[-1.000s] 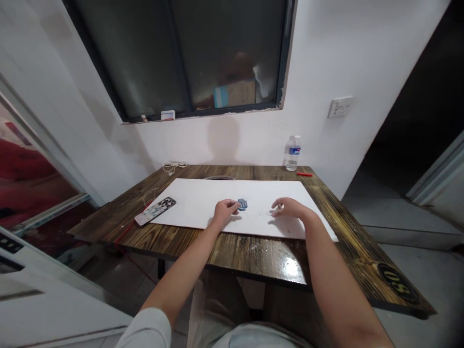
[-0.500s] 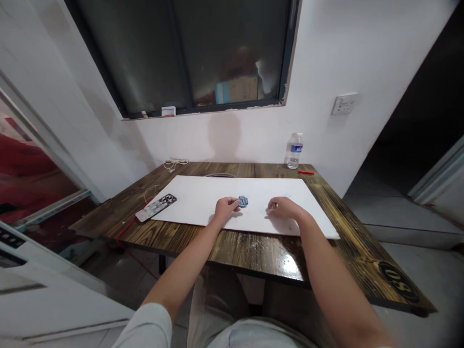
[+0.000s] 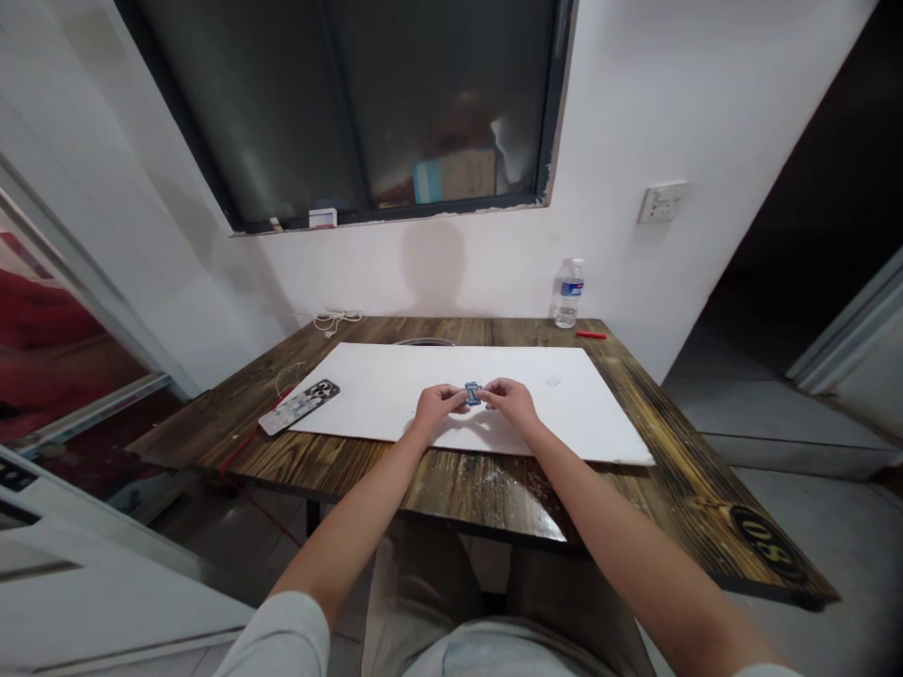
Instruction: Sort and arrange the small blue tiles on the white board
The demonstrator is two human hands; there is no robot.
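Observation:
A small blue block-like object point(image 3: 472, 393) sits just above a large white sheet point(image 3: 395, 385) on the wooden table point(image 3: 486, 489). My left hand point(image 3: 437, 406) pinches its left side with curled fingers. My right hand point(image 3: 512, 402) pinches its right side, fingers closed on it. Both hands meet at the middle of the sheet. A tiny pale piece point(image 3: 554, 382) lies on the sheet to the right of my hands.
A phone point(image 3: 300, 406) lies at the sheet's left edge beside a red cable. A water bottle point(image 3: 568, 293) and a red pen point(image 3: 591, 335) stand at the back right by the wall. White cord point(image 3: 337, 321) lies at the back left. A wall socket point(image 3: 659, 201) is on the right.
My right hand has moved left across the sheet and closed on the blue object. My left hand has kept its hold on it.

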